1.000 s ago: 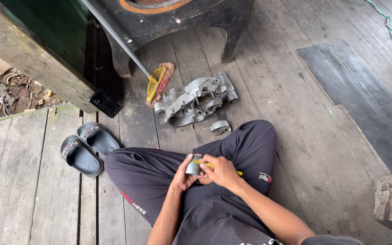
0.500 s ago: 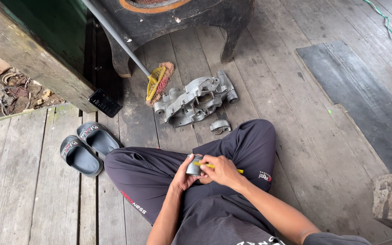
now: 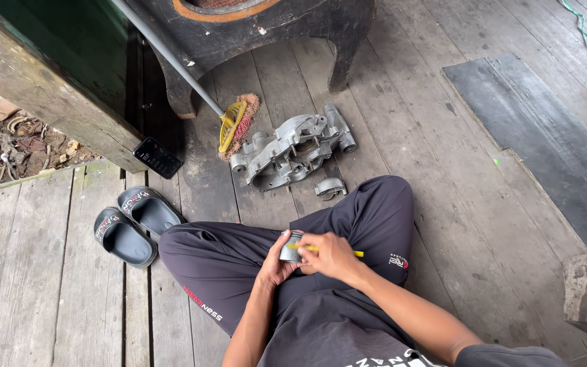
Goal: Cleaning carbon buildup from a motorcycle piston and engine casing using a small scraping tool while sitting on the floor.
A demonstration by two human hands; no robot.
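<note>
Sitting cross-legged on the plank floor (image 3: 443,204), the person's left hand (image 3: 274,265) has its fingers wrapped around a small metal cylinder (image 3: 291,248). The right hand (image 3: 331,255) pinches a yellow-handled tool (image 3: 321,250) against it. A grey engine casing (image 3: 293,149) lies nearby.

Small grey metal cylinder (image 3: 291,247) and thin yellow tool (image 3: 348,252), held over the lap

Even, diffuse daylight is cast over the wooden floor (image 3: 443,170); no glare is seen and shadows are soft, the deepest lying under the dark stand (image 3: 266,41). Focus is held sharp throughout, while slight wide-angle bending is noted at the edges.
</note>
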